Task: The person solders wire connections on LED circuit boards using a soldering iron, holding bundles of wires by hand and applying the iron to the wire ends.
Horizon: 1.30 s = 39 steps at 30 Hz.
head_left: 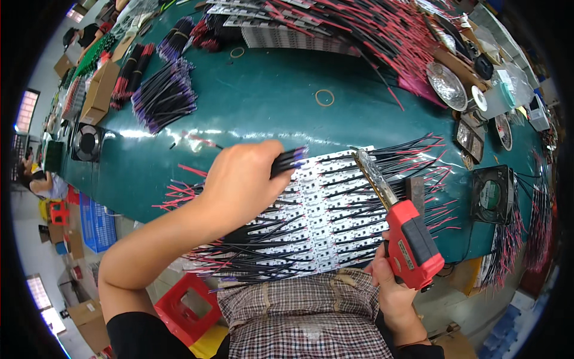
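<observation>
Small bundle of black wires with purple tips [288,161] pinched in the closed fingers of the left hand [239,182], tips poking out rightward, long axis running roughly left to right and a little upward, hovering over the upper left part of the white circuit strip panel [326,209]. Panel lying flat on the green table [269,102] right in front of the body, rows of black and red leads already fanning off both its sides. Red soldering gun [412,242] gripped in the right hand [391,287], fingers wrapped shut around the handle, long metal tip [373,173] slanting up and leftward over the panel's upper right area. Wire tips lying just left of that iron tip, near but apart, both aimed at the same top rows; left hand nearer the bundle's landing spot, right hand lower and toward the near edge. Farther out: heaps of purple-tipped black wires [164,99] at upper left, a large pile of red and black leads [359,30] along the far side, a rubber band [324,97] on bare tabletop, a small fan [491,194] at right, a red plastic stool [188,305] below the table edge
</observation>
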Motion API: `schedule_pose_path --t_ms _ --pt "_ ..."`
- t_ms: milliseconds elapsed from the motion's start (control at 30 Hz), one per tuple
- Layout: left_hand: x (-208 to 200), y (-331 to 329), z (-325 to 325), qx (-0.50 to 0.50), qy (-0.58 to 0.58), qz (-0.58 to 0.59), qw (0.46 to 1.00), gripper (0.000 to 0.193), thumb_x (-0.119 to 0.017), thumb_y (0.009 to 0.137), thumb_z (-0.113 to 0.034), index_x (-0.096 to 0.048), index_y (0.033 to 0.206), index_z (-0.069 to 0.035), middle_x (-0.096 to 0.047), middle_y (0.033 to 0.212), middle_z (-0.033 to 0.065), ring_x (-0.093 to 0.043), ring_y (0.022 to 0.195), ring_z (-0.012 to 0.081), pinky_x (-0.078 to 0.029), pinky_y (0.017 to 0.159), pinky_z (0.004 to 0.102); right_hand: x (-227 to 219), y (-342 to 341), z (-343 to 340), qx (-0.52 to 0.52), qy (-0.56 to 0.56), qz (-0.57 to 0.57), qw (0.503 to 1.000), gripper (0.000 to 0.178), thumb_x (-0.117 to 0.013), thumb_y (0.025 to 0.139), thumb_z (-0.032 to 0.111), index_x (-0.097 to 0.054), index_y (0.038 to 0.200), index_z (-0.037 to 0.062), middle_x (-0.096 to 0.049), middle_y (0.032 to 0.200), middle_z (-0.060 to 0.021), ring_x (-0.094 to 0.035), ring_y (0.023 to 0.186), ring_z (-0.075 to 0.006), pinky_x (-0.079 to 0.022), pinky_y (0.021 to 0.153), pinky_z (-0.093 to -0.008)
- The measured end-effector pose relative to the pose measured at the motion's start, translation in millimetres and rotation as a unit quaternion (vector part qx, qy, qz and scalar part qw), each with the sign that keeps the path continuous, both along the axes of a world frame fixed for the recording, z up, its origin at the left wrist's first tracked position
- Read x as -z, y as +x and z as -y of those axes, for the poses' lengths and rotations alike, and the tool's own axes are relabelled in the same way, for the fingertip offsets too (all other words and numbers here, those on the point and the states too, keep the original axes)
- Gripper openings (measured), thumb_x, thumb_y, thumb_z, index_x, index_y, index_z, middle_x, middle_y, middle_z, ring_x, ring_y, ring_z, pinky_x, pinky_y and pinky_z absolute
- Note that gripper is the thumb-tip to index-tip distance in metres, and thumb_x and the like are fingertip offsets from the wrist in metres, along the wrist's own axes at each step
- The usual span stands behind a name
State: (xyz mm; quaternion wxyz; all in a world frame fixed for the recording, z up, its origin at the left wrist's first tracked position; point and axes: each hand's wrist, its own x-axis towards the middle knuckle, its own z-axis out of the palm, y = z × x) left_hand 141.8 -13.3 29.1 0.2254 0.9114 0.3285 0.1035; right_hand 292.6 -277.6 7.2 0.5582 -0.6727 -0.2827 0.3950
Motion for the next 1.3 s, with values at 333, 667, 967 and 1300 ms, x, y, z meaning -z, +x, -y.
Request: schedule_pose_path --t_ms 333,667,967,1300 --pt "29.3 0.5 -8.4 0.006 0.02 -0.041 0.999 0.025 -0.076 0.082 -0.021 -0.062 0.08 0.0 -0.064 0.068 0.0193 -0.064 0.068 0.0413 -0.049 0.062 0.0479 3.9 -11.4 -4.6 -0.036 -0.023 0.023 0.999 0.045 -0.062 0.092 -0.001 -0.048 0.135 -0.0024 -0.056 0.081 -0.0065 -0.05 0.057 -0.0083 -0.044 0.054 -0.0246" --pt "41.4 0.2 -10.9 -0.031 -0.037 0.002 0.999 0.024 -0.076 0.081 -0.019 -0.062 0.077 0.0 -0.063 0.066 0.0184 -0.064 0.064 0.0396 -0.049 0.06 0.0459 16.6 -17.2 -16.2 -0.075 -0.014 0.105 0.992 0.031 -0.063 0.092 -0.004 -0.055 0.121 -0.0029 -0.059 0.081 -0.0074 -0.052 0.057 -0.0092 -0.043 0.05 -0.0248" --pt "44.1 1.5 -11.0 -0.013 -0.024 0.009 1.0 0.023 -0.075 0.081 -0.018 -0.063 0.079 0.001 -0.063 0.067 0.0203 -0.064 0.067 0.0417 -0.049 0.062 0.0482 18.6 -19.2 -21.3 -0.105 -0.018 0.125 0.986 0.03 -0.062 0.092 -0.005 -0.053 0.121 -0.0027 -0.058 0.082 -0.0069 -0.052 0.054 -0.009 -0.044 0.047 -0.025" --pt "45.0 1.8 -9.6 0.006 0.002 -0.002 1.0 0.023 -0.076 0.079 -0.016 -0.061 0.08 0.001 -0.065 0.07 0.0208 -0.065 0.071 0.0419 -0.051 0.065 0.0496 17.5 -21.1 -25.3 -0.096 -0.023 0.116 0.988 0.036 -0.062 0.092 -0.005 -0.052 0.126 -0.0031 -0.058 0.082 -0.0072 -0.051 0.053 -0.0084 -0.043 0.045 -0.0241"
